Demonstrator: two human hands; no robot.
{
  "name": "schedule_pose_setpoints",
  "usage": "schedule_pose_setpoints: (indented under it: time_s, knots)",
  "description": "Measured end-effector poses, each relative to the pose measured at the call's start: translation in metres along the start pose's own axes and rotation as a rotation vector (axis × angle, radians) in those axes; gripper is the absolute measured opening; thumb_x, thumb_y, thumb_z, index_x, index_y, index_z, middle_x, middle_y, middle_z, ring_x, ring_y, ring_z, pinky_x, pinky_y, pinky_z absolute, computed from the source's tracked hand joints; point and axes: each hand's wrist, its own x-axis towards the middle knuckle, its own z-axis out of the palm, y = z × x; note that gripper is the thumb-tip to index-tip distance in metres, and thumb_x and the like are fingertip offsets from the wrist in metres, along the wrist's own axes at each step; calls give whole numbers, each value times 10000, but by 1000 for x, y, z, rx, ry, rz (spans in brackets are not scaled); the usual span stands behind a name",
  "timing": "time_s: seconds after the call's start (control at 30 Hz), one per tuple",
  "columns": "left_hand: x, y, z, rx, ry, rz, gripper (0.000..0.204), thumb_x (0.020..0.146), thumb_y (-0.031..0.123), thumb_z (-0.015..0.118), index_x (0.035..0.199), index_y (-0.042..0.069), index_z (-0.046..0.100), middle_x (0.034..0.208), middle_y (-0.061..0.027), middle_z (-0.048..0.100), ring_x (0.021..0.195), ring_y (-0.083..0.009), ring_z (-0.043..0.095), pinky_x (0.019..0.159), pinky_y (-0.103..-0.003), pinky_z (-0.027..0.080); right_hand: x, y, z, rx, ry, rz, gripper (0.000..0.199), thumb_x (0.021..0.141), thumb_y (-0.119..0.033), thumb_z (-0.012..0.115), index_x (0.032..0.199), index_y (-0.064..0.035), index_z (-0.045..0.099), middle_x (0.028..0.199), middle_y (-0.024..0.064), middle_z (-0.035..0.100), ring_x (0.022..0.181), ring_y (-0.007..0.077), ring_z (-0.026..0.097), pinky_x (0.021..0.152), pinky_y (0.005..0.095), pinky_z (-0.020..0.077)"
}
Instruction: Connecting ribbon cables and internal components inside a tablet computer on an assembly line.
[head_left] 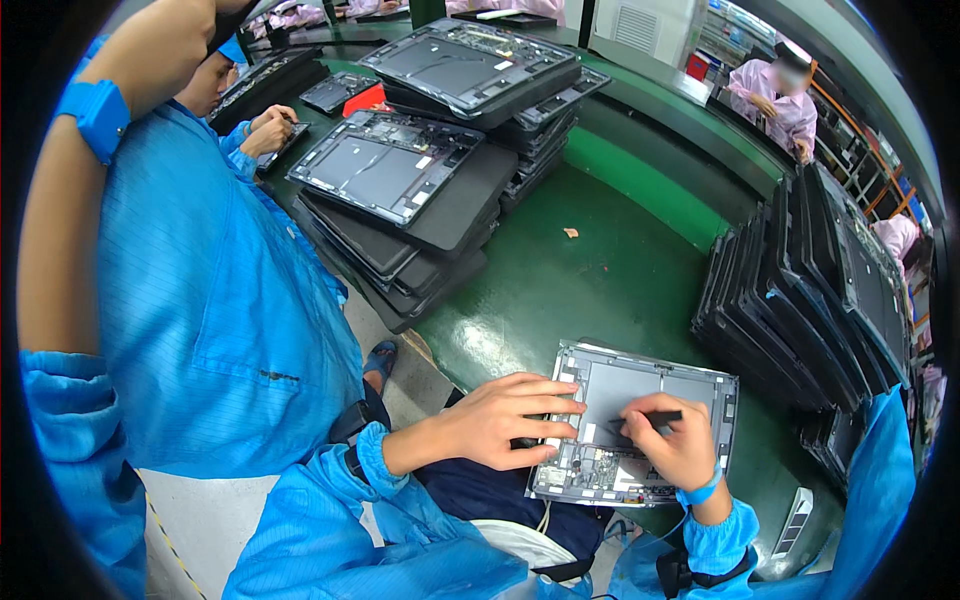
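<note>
An opened tablet housing (pixel 630 390), grey inside with a circuit board exposed at its near end, lies on the green bench in front of me. My left hand (pixel 505 420) rests over its left edge, fingers stretched out and spread. Over the middle of the housing, my right hand (pixel 675 445) is closed around a slim black pointed tool (pixel 665 416), perhaps tweezers. The tool's tip points left, by the board and the grey inner face. Whether the tip touches is too small to tell.
Stacked opened tablets (pixel 390 165) on black trays stand at the far left. Another tall tray stack (pixel 790 290) leans at the right. A blue-clad person (pixel 220 290) stands close on my left. A small white-and-dark strip (pixel 793 522) lies at the lower right.
</note>
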Motion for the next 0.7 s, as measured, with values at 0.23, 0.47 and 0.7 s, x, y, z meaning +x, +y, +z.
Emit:
schedule_pose_setpoints:
  time_s: [0.23, 0.47, 0.7]
  knots:
    - [14, -9, -15, 170, 166, -117, 254, 802, 121, 725, 1054, 93, 738, 1266, -133, 628, 1184, -350, 625, 951, -439, 546, 50, 16, 14, 49, -142, 17, 140, 897, -87, 674, 973, 25, 708, 813, 118, 743, 744, 168, 730, 671, 277, 566]
    - [21, -28, -14, 162, 123, -80, 186, 835, 207, 715, 994, 113, 726, 1154, -81, 633, 997, -263, 663, 823, -392, 552, 53, 25, 21, -40, -87, -120, 126, 861, -79, 709, 961, -2, 717, 849, 142, 730, 718, 221, 714, 652, 310, 586]
    - [24, -33, -19, 152, 104, -34, 162, 828, 215, 717, 967, 132, 719, 1105, -73, 639, 926, -254, 673, 721, -375, 559, 54, 24, 19, -73, -87, -116, 111, 848, -76, 710, 932, -4, 718, 830, 137, 723, 696, 200, 701, 640, 311, 580]
